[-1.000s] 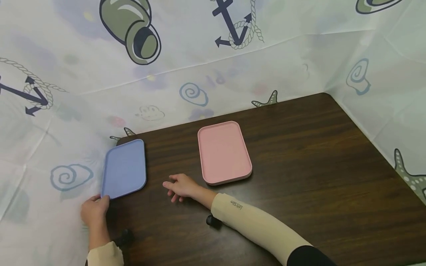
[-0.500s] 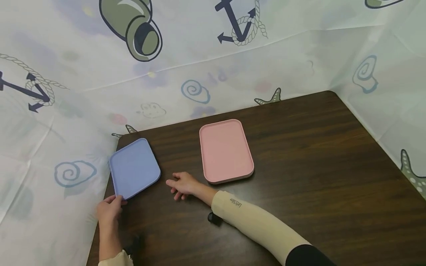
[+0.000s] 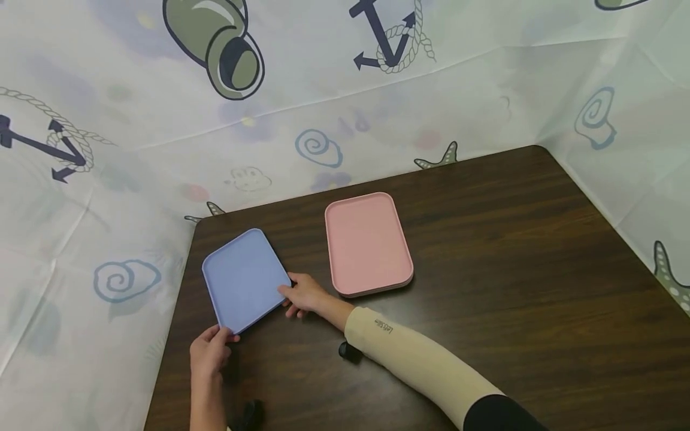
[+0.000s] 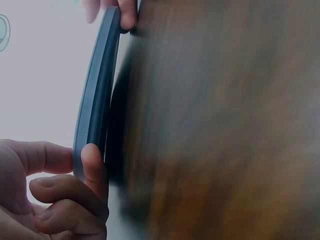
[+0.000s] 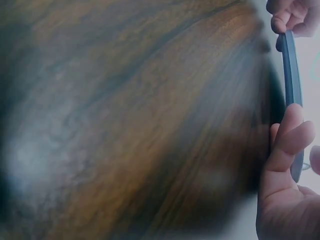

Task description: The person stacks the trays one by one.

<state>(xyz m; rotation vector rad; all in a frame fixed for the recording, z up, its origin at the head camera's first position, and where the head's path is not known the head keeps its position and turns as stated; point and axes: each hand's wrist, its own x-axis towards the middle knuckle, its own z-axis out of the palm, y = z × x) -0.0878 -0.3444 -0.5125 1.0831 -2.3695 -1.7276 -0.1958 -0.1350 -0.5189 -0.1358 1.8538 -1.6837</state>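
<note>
A blue rectangular tray (image 3: 245,278) with rounded corners and a low rim is at the left of the table in the head view, turned at a slant. My left hand (image 3: 210,350) pinches its near corner, thumb on top. At the right corner my right hand (image 3: 306,293) holds the tray, its thumb over the rim and fingers below. Seen edge-on in the left wrist view, the tray (image 4: 95,95) stands between the thumb and fingers of my left hand (image 4: 60,200). In the right wrist view, the fingers (image 5: 290,140) of my right hand lie along its underside.
A stack of pink trays (image 3: 369,242) sits just right of the blue one, near my right forearm. The dark wooden table (image 3: 512,269) meets a printed cloth wall (image 3: 458,108) at the back and on both sides.
My left hand has slid the blue tray rightward from the table's left edge, turning it as it came. My right hand, earlier apart from it, now holds its right corner.
</note>
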